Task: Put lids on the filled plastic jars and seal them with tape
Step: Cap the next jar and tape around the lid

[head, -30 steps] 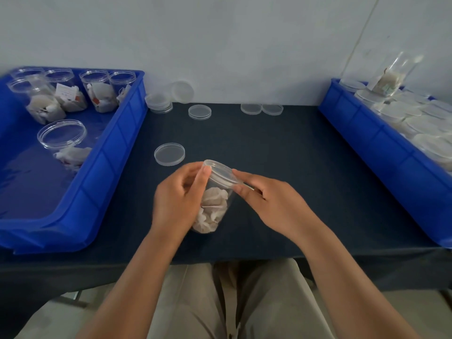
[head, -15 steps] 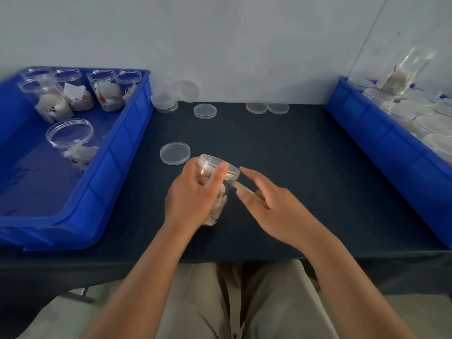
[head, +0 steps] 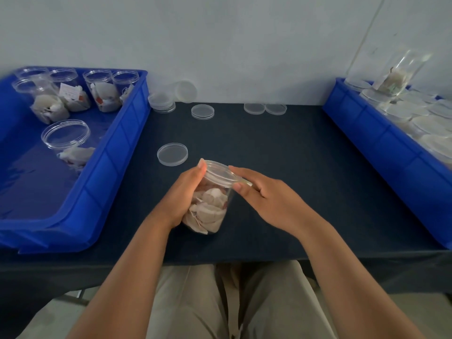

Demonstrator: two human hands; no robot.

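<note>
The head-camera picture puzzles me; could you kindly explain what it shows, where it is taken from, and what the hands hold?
There is no machine here: a person works with bare hands, and the one camera sits on their head, looking forward and down. The left hand grips a clear plastic jar filled with pale sachets, its lid already on. The right hand pinches a pale strip, probably tape, at the lid's edge. On the dark table lie a loose lid near the hands and more lids by the wall. The left blue tray holds open filled jars; the right blue tray holds lidded jars.
</note>
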